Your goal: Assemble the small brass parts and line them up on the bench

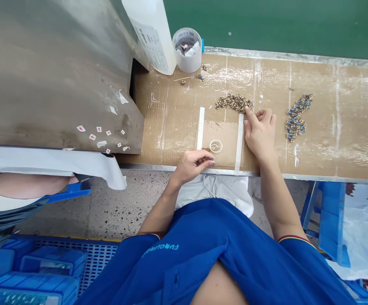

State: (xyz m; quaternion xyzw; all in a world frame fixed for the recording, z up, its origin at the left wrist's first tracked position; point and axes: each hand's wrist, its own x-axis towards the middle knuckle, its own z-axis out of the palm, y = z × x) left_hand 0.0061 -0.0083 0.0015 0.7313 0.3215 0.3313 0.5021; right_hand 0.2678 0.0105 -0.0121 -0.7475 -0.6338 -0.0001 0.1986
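blue polo shirt (184,250) right under the head cam, with two bare forearms reaching past it onto a cardboard-covered desk (171,127). what are the hands up to, and where's the small stuff?

> left hand (192,166) has its thumb and fingertips pinched together at the near edge of a cardboard patch (218,144), but anything in that pinch is too tiny to make out. right hand (260,133) is spread, resting on the desk, with its index fingertip (246,110) right at the edge of a heap of brass fittings (234,103).

what's on the patch, and how would those fittings handle?

> there's a small round ring (216,146) on it, and the patch sits between two white tape strips (200,128). i'd guess the fittings are light, stiff little metal bits that snag on each other, so tease one off the heap's edge and take it by the fingertips.

anything else nearby?

> a pile of blue-and-metal parts (296,116) off to the right, plus a white bottle (152,34) and a cup of scraps (187,50) at the back.
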